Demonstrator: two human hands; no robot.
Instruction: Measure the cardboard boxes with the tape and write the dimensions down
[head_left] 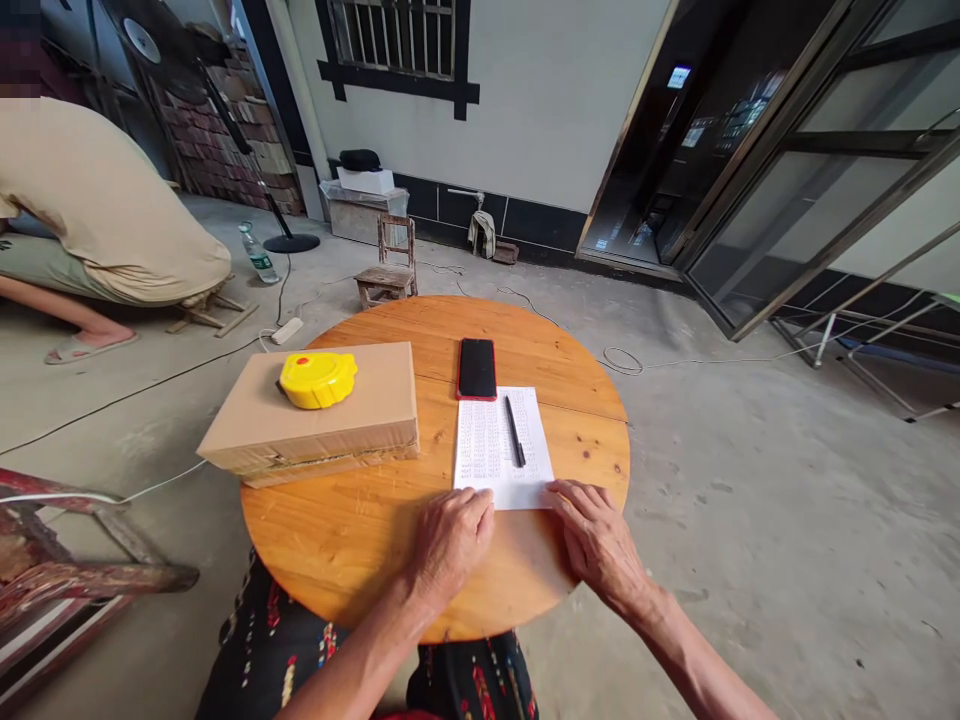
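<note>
A printed sheet of paper (487,440) lies on the round wooden table (337,540) in front of me. My left hand (455,535) is closed at its near left corner, fingers curled over the edge. At the near right corner, my right hand (596,540) has its bent fingers on the paper, with the thumb tucked low. A black pen (515,432) rests on the right half of the sheet. Just beyond the paper's top edge is a dark phone (477,368) with a red rim. The undersides of both hands are hidden.
On the table's left stands a cardboard box (375,390) with a yellow tape measure (319,380) on top. A small wooden chair (388,265) is behind the table. Another person (105,210) sits bent over at left, near a bottle (257,253) and a fan (292,242). Cables cross the floor.
</note>
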